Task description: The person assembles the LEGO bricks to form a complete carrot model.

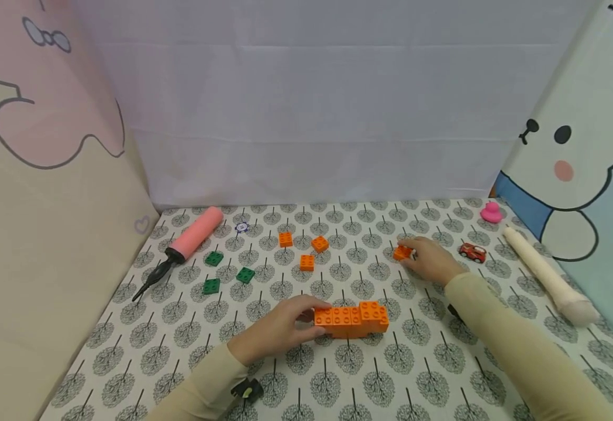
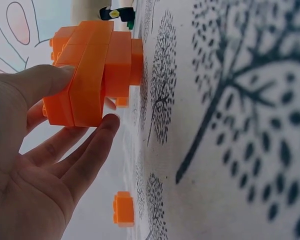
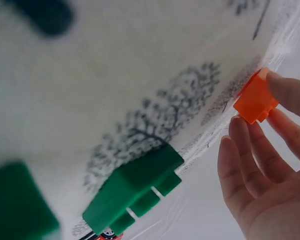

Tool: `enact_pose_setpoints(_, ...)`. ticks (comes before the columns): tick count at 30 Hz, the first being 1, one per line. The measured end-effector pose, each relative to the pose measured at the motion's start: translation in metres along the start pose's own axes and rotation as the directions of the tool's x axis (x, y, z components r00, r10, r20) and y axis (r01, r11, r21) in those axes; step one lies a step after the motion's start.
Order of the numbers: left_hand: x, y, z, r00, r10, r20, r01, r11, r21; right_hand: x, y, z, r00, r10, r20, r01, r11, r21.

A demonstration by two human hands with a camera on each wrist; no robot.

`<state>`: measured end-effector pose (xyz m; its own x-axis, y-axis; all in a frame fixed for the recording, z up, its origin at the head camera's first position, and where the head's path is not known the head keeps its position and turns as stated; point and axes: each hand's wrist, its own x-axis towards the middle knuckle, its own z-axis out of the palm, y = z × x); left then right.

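Note:
My left hand (image 1: 290, 324) grips the left end of a joined row of orange toy bricks (image 1: 351, 318), thumb on one side and fingers on the other. In the left wrist view this brick row (image 2: 90, 75) is held low over the cloth, its underside stepped. Farther off to the right, my right hand (image 1: 433, 260) pinches a single orange brick (image 1: 402, 252) between thumb and fingers. The right wrist view shows that orange brick (image 3: 255, 97) right at the cloth. A green brick (image 3: 135, 185) stands near the right wrist, hidden behind the arm in the head view.
Loose orange bricks (image 1: 307, 262) lie mid-table, with green bricks (image 1: 212, 286) to their left. A pink pump-like tube (image 1: 198, 231) lies far left. On the right are a red toy car (image 1: 472, 252), a pink duck (image 1: 491, 212) and a pale stick (image 1: 540, 266). Fabric walls enclose the table.

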<state>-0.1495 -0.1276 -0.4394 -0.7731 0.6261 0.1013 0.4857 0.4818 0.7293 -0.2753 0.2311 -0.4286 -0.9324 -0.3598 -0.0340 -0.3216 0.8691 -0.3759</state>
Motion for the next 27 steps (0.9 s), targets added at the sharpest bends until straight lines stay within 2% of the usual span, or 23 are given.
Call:
enact_pose_setpoints(6,0.001,0.001,0.000,1.000,0.000,0.001,0.000,1.000,0.010,-0.011,-0.004,-0.004,0.997,-0.052,-0.052,0.054,0.998,0.044)
enact_pose_setpoints(11,0.001,0.000,0.000,1.000,-0.002,0.001,0.002,1.000,0.014,-0.031,-0.025,-0.011,0.987,-0.113,-0.113,0.126,0.986,0.112)
enact_pose_setpoints(13,0.001,0.000,0.000,1.000,-0.004,0.002,0.004,1.000,0.015,-0.040,-0.036,-0.013,0.978,-0.161,-0.136,0.179,0.975,0.134)
enact_pose_setpoints(16,0.001,0.000,0.000,1.000,0.002,0.001,-0.002,1.000,0.016,-0.052,-0.054,-0.014,0.944,-0.272,-0.189,0.300,0.943,0.141)
enact_pose_setpoints(20,0.001,0.000,-0.001,1.000,0.002,0.001,-0.002,1.000,0.011,-0.065,-0.076,-0.012,0.872,-0.423,-0.247,0.462,0.878,0.126)
enact_pose_setpoints(23,0.001,0.000,-0.001,1.000,-0.005,0.002,0.005,1.000,0.015,-0.071,-0.091,-0.008,0.830,-0.493,-0.261,0.536,0.834,0.129)
enact_pose_setpoints(27,0.001,-0.001,0.000,1.000,-0.005,-0.002,0.005,1.000,0.016,-0.077,-0.106,0.000,0.793,-0.554,-0.253,0.597,0.790,0.141)
